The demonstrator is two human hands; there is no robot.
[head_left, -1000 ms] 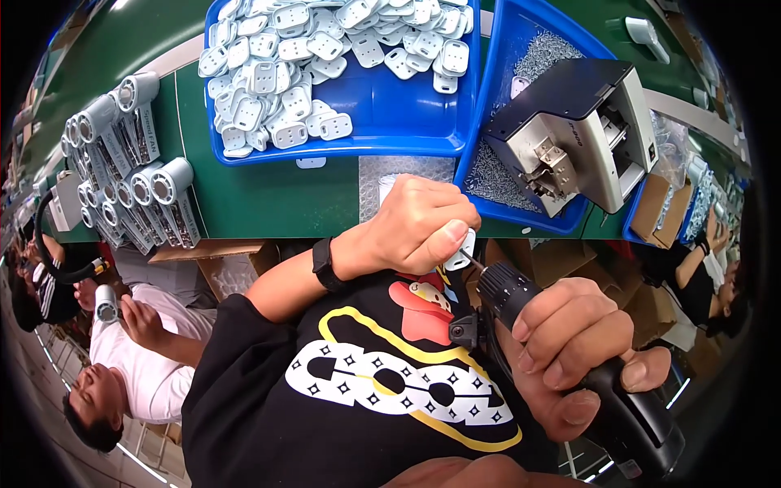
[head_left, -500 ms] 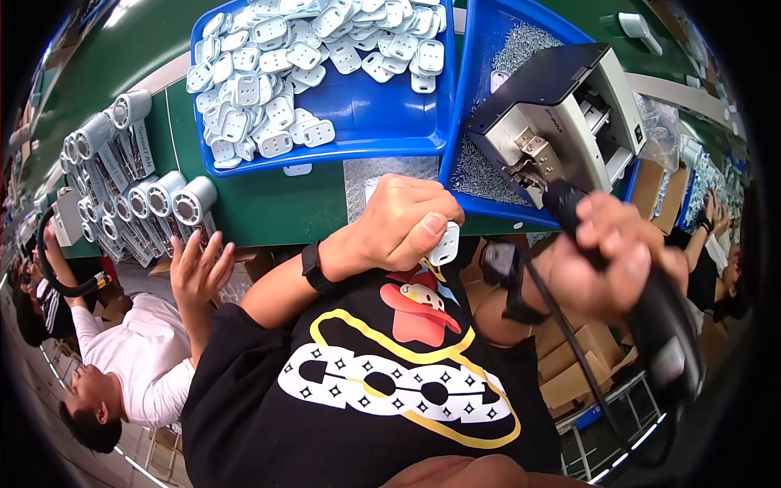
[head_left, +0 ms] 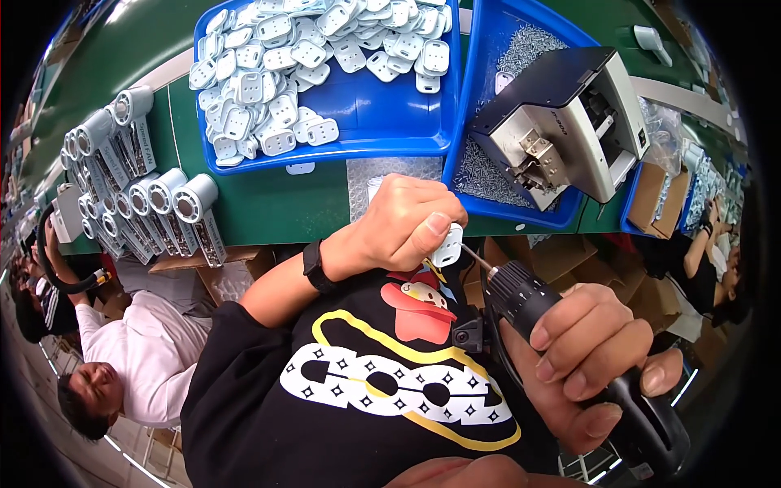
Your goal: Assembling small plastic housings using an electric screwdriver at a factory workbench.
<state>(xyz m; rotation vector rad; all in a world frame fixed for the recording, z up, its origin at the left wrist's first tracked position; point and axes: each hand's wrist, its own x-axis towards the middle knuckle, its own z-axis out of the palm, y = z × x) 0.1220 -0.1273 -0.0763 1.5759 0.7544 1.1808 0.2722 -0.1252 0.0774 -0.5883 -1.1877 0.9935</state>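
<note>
My left hand (head_left: 409,224) is closed around a small white plastic plate (head_left: 447,249) with holes, most of it hidden in the fingers. In my right hand (head_left: 590,346) is a black electric screwdriver (head_left: 521,294), held with its bit pointing up and left. The bit's tip is at the right edge of the plate; whether a screw sits on it is too small to tell. Beyond my left hand, the blue tray (head_left: 390,145) holds a heap of similar white plates (head_left: 281,110). A screw feeder machine (head_left: 561,122) stands at the right, in a blue bin of loose screws (head_left: 480,175).
Several pale handheld fans (head_left: 193,203) with exposed circuit boards lie in rows at the left of the green table (head_left: 281,199). Bubble wrap (head_left: 358,183) lies at its front edge. A co-worker in a white shirt (head_left: 150,358) sits at the left. Cardboard boxes (head_left: 582,268) are below at the right.
My right hand has brought the screwdriver down and left, from the screw feeder to the plate in my left hand. My left hand stays nearly in place. The co-worker's raised hand has dropped from sight.
</note>
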